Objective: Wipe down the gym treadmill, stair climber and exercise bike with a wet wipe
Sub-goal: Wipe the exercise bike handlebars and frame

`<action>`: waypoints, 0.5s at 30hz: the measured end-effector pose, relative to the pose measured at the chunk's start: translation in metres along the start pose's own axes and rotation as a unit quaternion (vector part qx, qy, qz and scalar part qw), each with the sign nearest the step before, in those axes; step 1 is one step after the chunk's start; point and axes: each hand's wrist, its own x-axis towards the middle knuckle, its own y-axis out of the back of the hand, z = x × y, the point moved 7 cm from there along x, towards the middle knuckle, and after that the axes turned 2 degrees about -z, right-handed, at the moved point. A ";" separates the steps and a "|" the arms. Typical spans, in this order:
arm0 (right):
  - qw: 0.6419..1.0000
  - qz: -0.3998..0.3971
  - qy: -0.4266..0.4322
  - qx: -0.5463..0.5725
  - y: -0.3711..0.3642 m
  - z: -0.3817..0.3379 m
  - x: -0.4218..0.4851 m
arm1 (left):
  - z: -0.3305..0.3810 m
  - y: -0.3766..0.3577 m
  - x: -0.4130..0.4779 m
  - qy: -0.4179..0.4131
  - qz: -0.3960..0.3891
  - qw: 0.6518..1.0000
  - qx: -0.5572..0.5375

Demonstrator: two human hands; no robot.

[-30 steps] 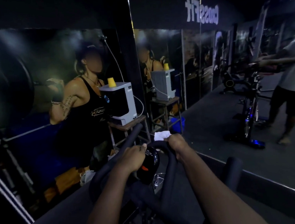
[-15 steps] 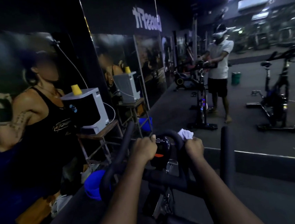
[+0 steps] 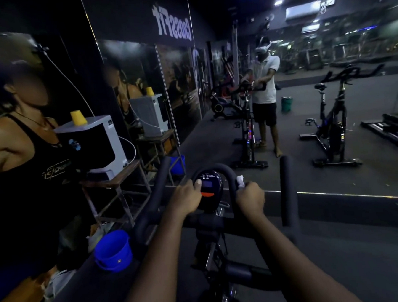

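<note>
Both hands on the exercise bike (image 3: 208,224), set apart on its handlebar loop (image 3: 228,176).
Below-left of the left hand (image 3: 187,197) sits a blue bucket (image 3: 113,251); that hand grips the loop's left side, thumb on the console (image 3: 209,188) between the hands. The right hand (image 3: 250,198) clamps the white wet wipe (image 3: 240,180) against the loop's right side.

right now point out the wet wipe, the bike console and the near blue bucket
wet wipe (image 3: 240,180): head view, its exposed white end
bike console (image 3: 208,184): head view, its small screen
near blue bucket (image 3: 113,253): head view, its front wall
</note>
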 end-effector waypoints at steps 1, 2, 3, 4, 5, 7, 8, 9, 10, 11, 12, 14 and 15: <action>1.000 0.013 0.011 -0.010 -0.002 0.000 -0.007 | -0.006 -0.002 -0.001 -0.006 -0.010 1.000 -0.005; 0.999 0.021 0.019 -0.021 -0.003 0.003 -0.014 | -0.012 -0.005 -0.003 -0.012 -0.021 1.000 -0.006; 0.999 0.024 0.027 -0.034 -0.001 0.006 -0.021 | -0.017 -0.008 -0.004 -0.019 -0.029 0.999 -0.006; 0.998 0.025 0.036 -0.049 0.001 0.011 -0.026 | -0.022 -0.011 -0.006 -0.030 -0.032 0.999 -0.008; 0.996 0.026 0.049 -0.064 0.005 0.015 -0.031 | -0.024 -0.014 -0.009 -0.044 -0.029 0.999 -0.013; 0.992 0.023 0.077 -0.095 0.011 0.019 -0.043 | -0.029 -0.019 -0.015 -0.076 -0.016 0.997 -0.027; 0.990 0.025 0.090 -0.105 0.013 0.019 -0.050 | -0.032 -0.020 -0.017 -0.092 -0.008 0.995 -0.029; 0.988 0.030 0.101 -0.112 0.014 0.018 -0.057 | -0.036 -0.021 -0.019 -0.106 0.000 0.994 -0.030; 0.986 0.039 0.112 -0.116 0.014 0.017 -0.065 | -0.040 -0.021 -0.021 -0.119 0.008 0.992 -0.034; 0.984 0.050 0.120 -0.121 0.012 0.013 -0.073 | -0.046 -0.020 -0.023 -0.126 0.016 0.991 -0.042; 0.982 0.057 0.125 -0.133 0.008 0.011 -0.081 | -0.052 -0.018 -0.026 -0.128 0.026 0.990 -0.050; 0.972 0.036 0.133 -0.189 -0.009 0.007 -0.091 | -0.068 -0.013 -0.030 -0.116 0.053 0.990 -0.062; 0.965 0.019 0.136 -0.222 -0.019 0.005 -0.094 | -0.078 -0.011 -0.032 -0.107 0.063 0.990 -0.069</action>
